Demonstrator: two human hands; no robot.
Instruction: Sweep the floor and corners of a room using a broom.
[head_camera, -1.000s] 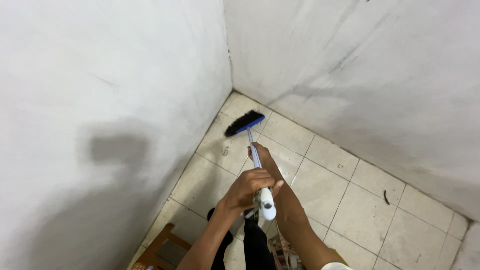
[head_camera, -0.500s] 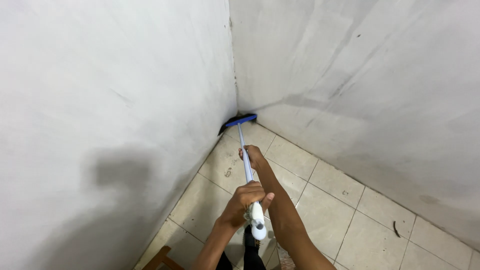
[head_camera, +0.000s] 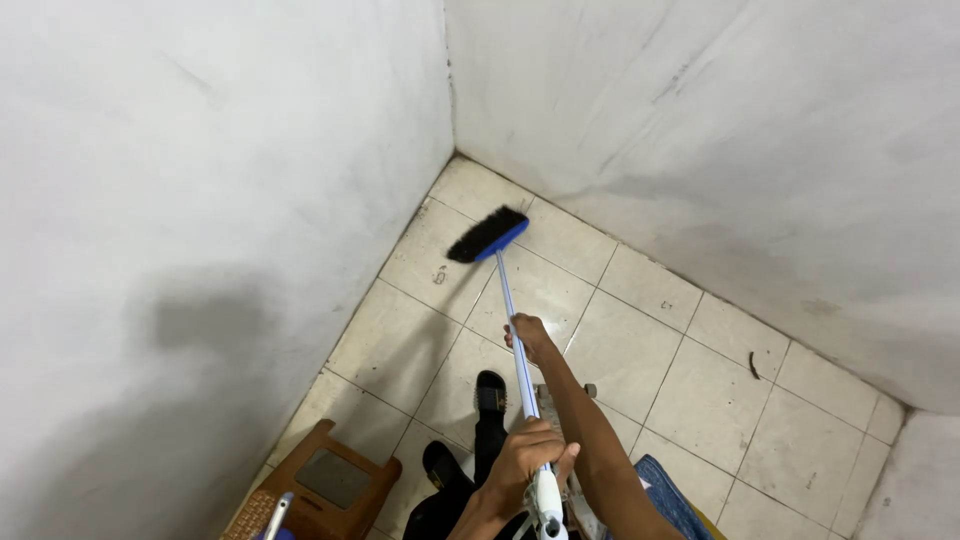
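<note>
The broom (head_camera: 489, 235) has its black bristles on the tile floor (head_camera: 640, 360) near the corner, at about 11 o'clock from the hands. Its blue stick slants back down. The right hand (head_camera: 527, 334) is stretched out, fingers wrapped around the middle of the stick. The left hand (head_camera: 525, 455) grips the white end. A wooden stool (head_camera: 325, 480) sits at 8 o'clock.

Bottom edge cuts off the broom handle's (head_camera: 520, 375) white end, both forearms and the wooden stool (head_camera: 325, 485). Small dark mark (head_camera: 753, 365) on the tiles is too small to identify. Blue item (head_camera: 668, 495) beside the arm is mostly hidden.
</note>
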